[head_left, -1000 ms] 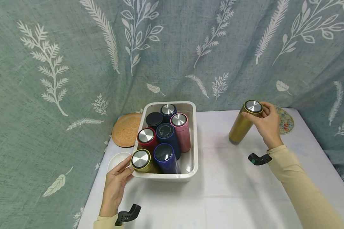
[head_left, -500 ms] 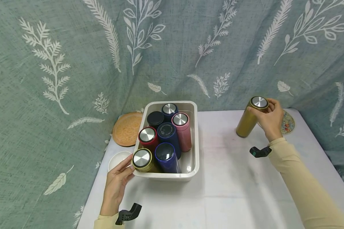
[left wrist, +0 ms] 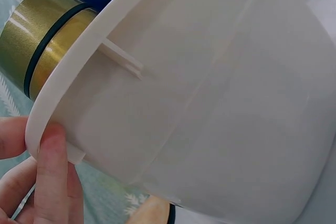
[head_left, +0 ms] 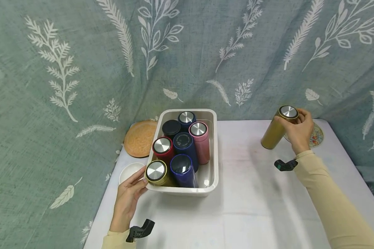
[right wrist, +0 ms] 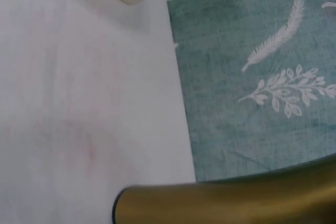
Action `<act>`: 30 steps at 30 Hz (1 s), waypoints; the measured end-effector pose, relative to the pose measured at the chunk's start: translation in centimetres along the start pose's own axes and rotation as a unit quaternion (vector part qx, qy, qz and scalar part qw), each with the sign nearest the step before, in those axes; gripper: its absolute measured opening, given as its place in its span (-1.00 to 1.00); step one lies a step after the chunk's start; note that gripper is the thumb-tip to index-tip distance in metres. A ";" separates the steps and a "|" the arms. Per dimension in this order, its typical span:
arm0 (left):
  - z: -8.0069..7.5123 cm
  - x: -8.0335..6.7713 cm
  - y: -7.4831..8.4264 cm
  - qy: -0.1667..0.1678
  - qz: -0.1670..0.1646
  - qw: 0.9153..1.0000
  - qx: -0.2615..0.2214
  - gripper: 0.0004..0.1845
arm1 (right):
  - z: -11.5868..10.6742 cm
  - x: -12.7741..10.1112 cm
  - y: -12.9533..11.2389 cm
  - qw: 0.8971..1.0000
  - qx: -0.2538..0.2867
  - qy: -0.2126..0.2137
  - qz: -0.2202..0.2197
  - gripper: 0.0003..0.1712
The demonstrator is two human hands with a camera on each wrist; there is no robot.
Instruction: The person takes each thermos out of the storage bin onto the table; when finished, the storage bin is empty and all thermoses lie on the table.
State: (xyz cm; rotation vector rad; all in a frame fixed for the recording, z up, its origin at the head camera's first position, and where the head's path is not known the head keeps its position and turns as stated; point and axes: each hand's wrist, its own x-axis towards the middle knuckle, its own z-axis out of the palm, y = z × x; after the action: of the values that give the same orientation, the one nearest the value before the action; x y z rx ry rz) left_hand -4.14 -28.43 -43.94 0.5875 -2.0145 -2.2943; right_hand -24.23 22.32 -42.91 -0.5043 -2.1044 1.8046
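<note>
- Right hand [head_left: 300, 132]: grasping a gold bottle [head_left: 273, 134] near its steel-topped end, thumb in front.
- Bottle position: toward the back-right corner of the table [head_left: 246, 207], left of a round floral mat [head_left: 317, 136] that the hand partly covers.
- Key relation: the bottle body extends down and left from the right hand. In the head view its long axis slopes from the cap, upper right, to the base, lower left; true tilt is uncertain from this angle. Cannot tell whether the base touches the table.
- Left hand [head_left: 126, 196]: pinching the rim of the white bin [head_left: 215, 152] at its near-left corner, beside a second gold bottle [head_left: 156, 170].
- Bin: seven bottles inside; stands left of the held bottle, well apart.
- Nearer hand to the held bottle: right, in contact; left is far off across the bin.
</note>
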 end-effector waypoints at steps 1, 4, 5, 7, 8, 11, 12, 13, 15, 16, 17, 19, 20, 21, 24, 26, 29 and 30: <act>0.0 0.0 0.0 -0.001 0.002 1.000 -0.002 -0.56 | 0.0 0.0 0.1 1.000 -0.008 -0.001 -0.004 -0.12; -0.1 0.1 0.0 -0.005 0.009 1.000 -0.006 -0.56 | 0.0 0.1 0.2 1.000 -0.027 -0.004 -0.015 -0.09; -0.1 0.1 0.0 -0.006 0.011 1.000 -0.007 -0.57 | 0.1 0.1 0.1 0.999 -0.037 -0.007 -0.017 -0.08; -0.1 0.1 0.0 -0.008 0.011 1.000 -0.009 -0.58 | 0.1 0.2 0.1 0.998 -0.052 -0.013 -0.019 -0.07; -0.1 0.1 0.0 -0.009 0.010 1.000 -0.010 -0.58 | 0.2 0.2 0.0 0.998 -0.059 -0.016 -0.018 -0.06; 0.0 0.1 0.0 -0.009 0.006 1.000 -0.013 -0.58 | 0.2 0.4 0.1 0.997 -0.071 -0.022 -0.013 -0.04; 0.0 0.1 -0.1 -0.009 0.005 1.000 -0.013 -0.57 | 0.2 0.4 0.1 0.997 -0.070 -0.023 -0.011 -0.04; 0.0 0.1 -0.1 -0.009 0.004 1.000 -0.014 -0.57 | 0.2 0.5 0.2 0.997 -0.071 -0.024 -0.010 -0.03; 0.0 0.1 -0.2 -0.010 0.003 1.000 -0.016 -0.57 | 0.2 0.6 0.3 0.997 -0.069 -0.027 -0.006 -0.03; 0.0 0.1 -0.2 -0.010 0.003 1.000 -0.016 -0.57 | 0.2 0.6 0.2 0.997 -0.067 -0.028 -0.006 -0.03; 0.0 0.1 -0.1 -0.011 0.004 1.000 -0.017 -0.57 | 0.2 0.7 0.2 0.997 -0.066 -0.029 -0.005 -0.03; 0.0 0.2 -0.1 -0.012 0.006 1.000 -0.018 -0.57 | 0.2 0.7 0.2 0.998 -0.062 -0.031 -0.004 -0.03; 0.0 0.2 -0.1 -0.012 0.007 1.000 -0.017 -0.57 | 0.1 0.7 0.1 0.998 -0.061 -0.031 -0.004 -0.03; 0.0 0.2 -0.1 -0.012 0.007 1.000 -0.018 -0.58 | 0.2 0.7 0.1 0.998 -0.060 -0.031 -0.004 -0.03; 0.0 0.2 -0.2 -0.011 0.001 1.000 -0.021 -0.58 | 0.2 0.6 0.1 0.998 -0.059 -0.032 -0.002 -0.03; -0.1 0.2 -0.3 -0.010 -0.005 1.000 -0.022 -0.58 | 0.2 0.5 0.3 0.998 -0.059 -0.033 0.000 -0.03; -0.1 0.1 -0.2 -0.007 -0.008 1.000 -0.021 -0.58 | 0.2 0.5 0.3 0.998 -0.062 -0.033 0.002 -0.02; 0.0 0.1 -0.2 -0.007 -0.007 1.000 -0.019 -0.58 | 0.2 0.5 0.3 0.997 -0.063 -0.033 0.002 -0.02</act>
State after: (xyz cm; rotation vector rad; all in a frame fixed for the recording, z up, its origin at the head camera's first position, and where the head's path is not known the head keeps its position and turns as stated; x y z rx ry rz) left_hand -4.20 -28.48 -44.19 0.5872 -1.9751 -2.3454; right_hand -24.74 22.41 -43.26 -0.4865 -2.2740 1.7190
